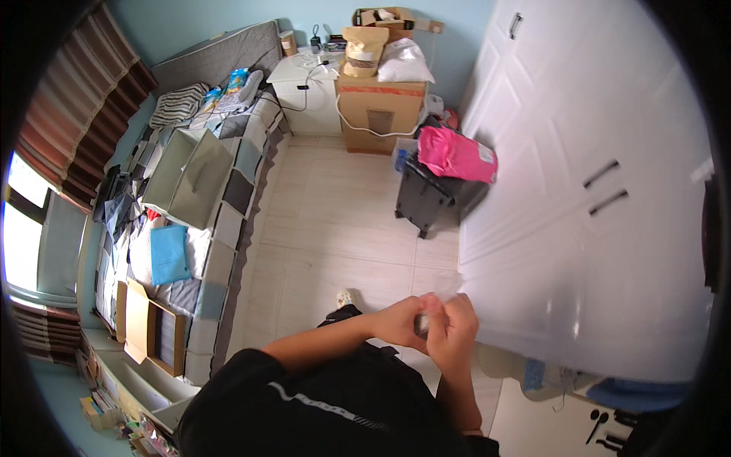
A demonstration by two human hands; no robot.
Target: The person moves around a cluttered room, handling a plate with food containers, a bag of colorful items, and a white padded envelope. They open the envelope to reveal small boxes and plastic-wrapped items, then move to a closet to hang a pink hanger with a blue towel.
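My left hand [403, 323] and my right hand [454, 329] meet in front of my body, low and right of the picture's middle. Both grip a clear plastic bag [448, 284], whose thin upper edge sticks out above the fingers. Something small and dark shows between the palms; what it is I cannot tell. Beyond the hands stands a dark suitcase [420, 197] with a pink plastic parcel [457, 155] on top.
White wardrobe doors [548, 245] rise close on the right. Along the left, a bed with a checked cover [220, 254] bears an open fabric storage box [197, 180], a blue pouch [169, 254] and an open cardboard box [165, 337]. A large carton [374, 108] stands by the far wall.
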